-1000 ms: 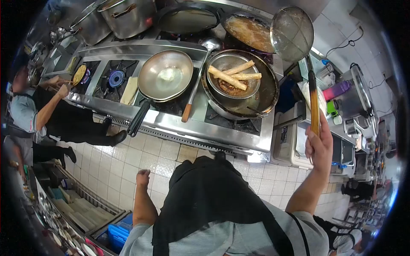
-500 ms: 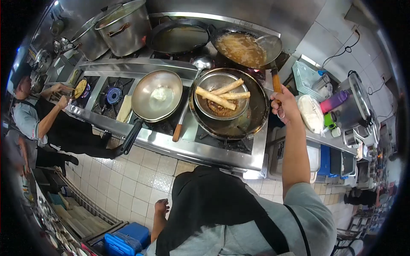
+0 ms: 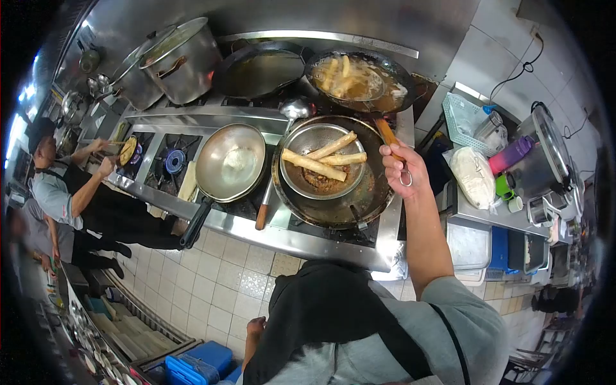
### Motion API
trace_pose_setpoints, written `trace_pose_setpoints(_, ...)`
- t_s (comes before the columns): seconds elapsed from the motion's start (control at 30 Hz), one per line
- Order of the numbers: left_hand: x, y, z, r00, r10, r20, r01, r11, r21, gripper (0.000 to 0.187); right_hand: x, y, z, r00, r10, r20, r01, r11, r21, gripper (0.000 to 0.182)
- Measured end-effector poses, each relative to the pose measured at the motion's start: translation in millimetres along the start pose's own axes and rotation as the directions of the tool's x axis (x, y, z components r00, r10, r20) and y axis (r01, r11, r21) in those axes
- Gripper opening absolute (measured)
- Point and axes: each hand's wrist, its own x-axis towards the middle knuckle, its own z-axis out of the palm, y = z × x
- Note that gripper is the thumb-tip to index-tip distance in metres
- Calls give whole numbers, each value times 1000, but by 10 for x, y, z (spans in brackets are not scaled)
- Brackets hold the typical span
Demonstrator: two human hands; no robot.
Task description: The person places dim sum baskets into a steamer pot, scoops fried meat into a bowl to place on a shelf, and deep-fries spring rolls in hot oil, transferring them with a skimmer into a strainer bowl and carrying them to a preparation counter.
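My right hand (image 3: 405,170) is wrapped round the wooden handle of a skimmer (image 3: 385,130). The skimmer's head dips into bubbling oil in the back right wok (image 3: 410,96), where several pale rolls (image 3: 340,74) show at the surface. In front of that wok, three golden fried rolls (image 3: 317,165) lie across a metal strainer bowl (image 3: 301,188). This bowl rests inside a wide dark pan (image 3: 378,192). Low at my side hangs my left hand (image 3: 256,326), holding nothing visible, its fingers loosely apart and partly hidden by my apron.
A steel frying pan (image 3: 231,160) and a ladle (image 3: 263,212) sit to the left. Behind are another wok (image 3: 256,70) and a large pot (image 3: 179,64). On the right counter are a bag of white stuff (image 3: 471,176) and a purple bottle (image 3: 511,154). A co-worker (image 3: 58,179) cooks at far left.
The skimmer's head has lowered and shifted left in the oil, and rolls now show there. My right hand has moved slightly left and down in the view. The whole view has shifted a little.
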Motion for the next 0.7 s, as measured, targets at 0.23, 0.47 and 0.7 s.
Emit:
trace_pose_setpoints(0.23, -343, 603, 42, 995, -49, -83, 45, 997, -55, 33, -106, -62, 10, 1000, -20, 18, 20, 1000, 16, 31)
trace_pose_setpoints(0.47, 918, -601, -324, 986, 150, 69, -161, 964, 213, 31, -24, -225, 17, 978, -66, -197, 11, 962, -272, 35)
trace_pose_setpoints(0.7, 1037, -14, -792, 841, 274, 466, -540, 477, 694, 32, -43, -143, 62, 917, -123, -379, -47, 911, -410, 38)
